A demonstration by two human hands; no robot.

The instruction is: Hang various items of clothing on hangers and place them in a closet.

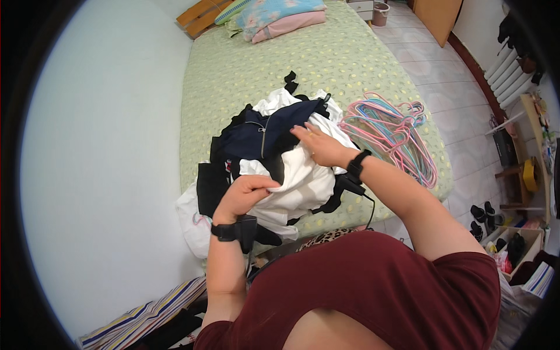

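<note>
A heap of clothes lies on the bed before me. My left hand (247, 194) pinches the edge of a white garment (310, 188) between thumb and fingers. Over the far part of that same white cloth rests my right hand (321, 144), palm down with its fingers stretched out; whether it grips any fabric is hidden. Just beyond my hands lies a navy garment (240, 140) with a metal zipper (263, 142). Black cloth (210, 186) sticks out at the left of the heap, and more white fabric (278, 101) shows at its far side.
Pink, blue and green hangers (393, 135) are piled right of the clothes, near the edge of the bed (245, 70). Folded bedding (284, 19) sits at the far end. A white wall (109, 131) borders the left side. Shoes (483, 214) stand on the tiled floor (459, 118).
</note>
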